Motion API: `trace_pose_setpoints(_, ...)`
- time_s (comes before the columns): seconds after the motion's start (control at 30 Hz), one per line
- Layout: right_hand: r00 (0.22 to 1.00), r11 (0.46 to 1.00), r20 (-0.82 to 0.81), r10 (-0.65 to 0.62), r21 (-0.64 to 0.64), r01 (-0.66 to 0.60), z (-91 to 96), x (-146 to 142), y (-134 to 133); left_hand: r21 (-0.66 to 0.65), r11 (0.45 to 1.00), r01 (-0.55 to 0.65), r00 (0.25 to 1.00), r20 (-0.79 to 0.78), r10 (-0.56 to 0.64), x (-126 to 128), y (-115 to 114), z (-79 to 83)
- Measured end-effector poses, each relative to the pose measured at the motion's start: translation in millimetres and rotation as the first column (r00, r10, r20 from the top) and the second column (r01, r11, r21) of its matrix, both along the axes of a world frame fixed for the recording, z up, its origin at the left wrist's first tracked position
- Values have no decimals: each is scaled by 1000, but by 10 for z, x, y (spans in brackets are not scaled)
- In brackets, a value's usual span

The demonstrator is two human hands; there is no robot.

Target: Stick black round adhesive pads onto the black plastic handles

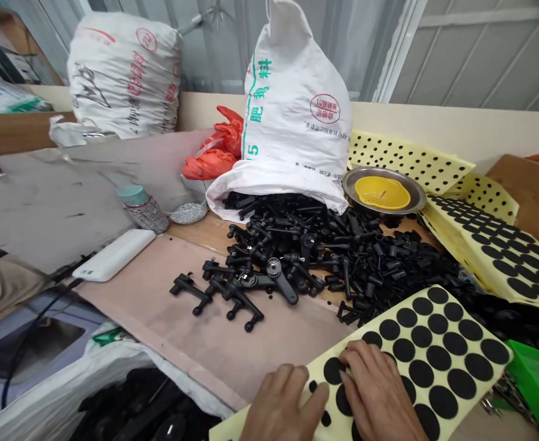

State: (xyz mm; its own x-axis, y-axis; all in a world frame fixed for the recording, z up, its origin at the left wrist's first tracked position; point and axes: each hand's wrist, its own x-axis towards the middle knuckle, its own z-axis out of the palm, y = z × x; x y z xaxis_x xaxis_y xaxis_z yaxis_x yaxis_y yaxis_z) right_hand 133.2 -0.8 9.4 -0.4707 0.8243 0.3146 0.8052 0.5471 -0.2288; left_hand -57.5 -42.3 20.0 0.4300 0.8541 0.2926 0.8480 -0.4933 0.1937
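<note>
A pale yellow sheet (499,355) with rows of round black stickers (421,373) lies at the lower right. My left hand (283,404) rests on the sheet's near left part, fingers curled and thumb beside small black dots. My right hand (380,395) lies over the middle of the sheet. Its fingers and thumb come together at the edge of a black sticker (334,370); the fingertips partly hide the contact. Ahead of my hands is a heap of black plastic crank-like parts (274,245), with several lying loose at its left.
A white woven sack (297,110) spills black parts. A metal bowl with a yellow strainer (382,193) stands behind more sticker sheets (503,245). A green tray (538,386) is at right; a white power bank (113,254) and bottle (143,208) are left. An open sack (136,398) sits below.
</note>
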Motion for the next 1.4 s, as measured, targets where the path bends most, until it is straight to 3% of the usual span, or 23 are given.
trace_pose_setpoints(0.17, 993, 990, -38, 111, -87, -114, 74, 100, 16, -18, 998, -60, 990, -128, 57, 307, 142, -67)
trace_pose_setpoints(0.27, 993, 994, -99, 68, -83, -76, 68, 109, 27, 9, 998, -66, 991, -118, 66, 305, 162, -91)
trace_pose_setpoints(0.47, 1000, 999, -12, 28, 15, -28, -5, 10, 73, 63, 993, -102, 989, -104, 108, 321, 163, -112)
trace_pose_setpoints(0.87, 997, 999, -71, 41, -18, -43, 4, 25, 60, 109, 989, -105, 985, -126, 118, 349, 163, -138)
trace_pose_setpoints(1.4, 999, 999, -30, 36, -35, -37, 53, -2, 123, 133, 984, -119, 985, -111, 134, 365, 155, -155)
